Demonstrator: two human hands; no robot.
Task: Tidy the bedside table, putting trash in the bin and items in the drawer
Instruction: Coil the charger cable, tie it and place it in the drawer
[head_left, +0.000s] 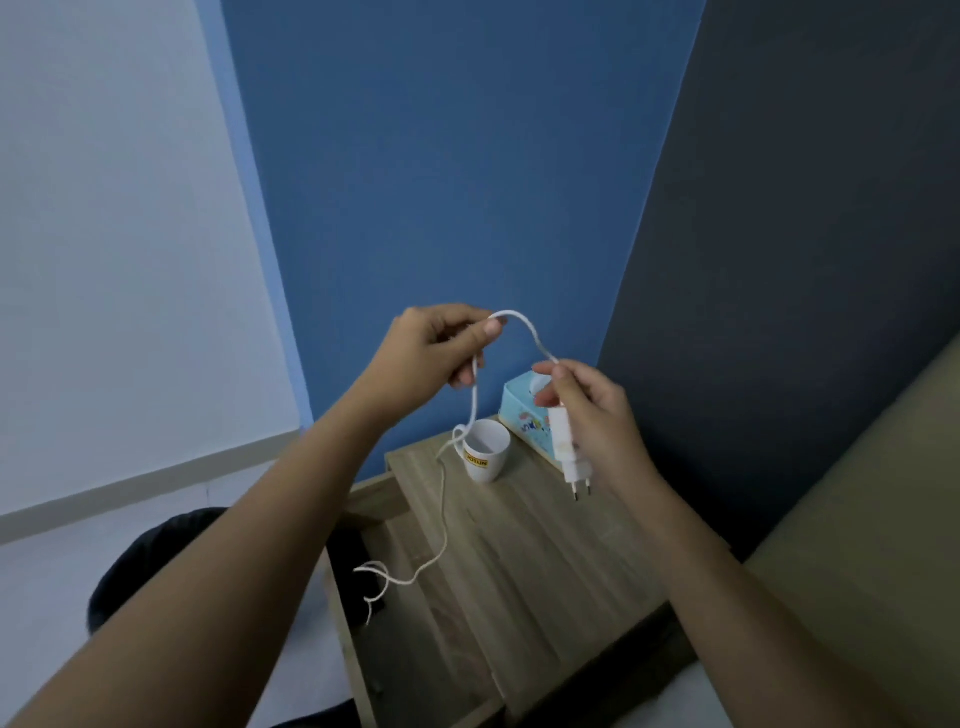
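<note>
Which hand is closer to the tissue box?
Right. The right hand, holding the charger, overlaps the tissue box; the left hand holds the cable farther left.

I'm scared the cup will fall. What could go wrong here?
The white cable hangs from the left hand right beside the white cup; pulling it up could tip the cup. Its loose end trails over the open drawer and might snag. The charger plug dangles from the right hand and could swing.
</note>
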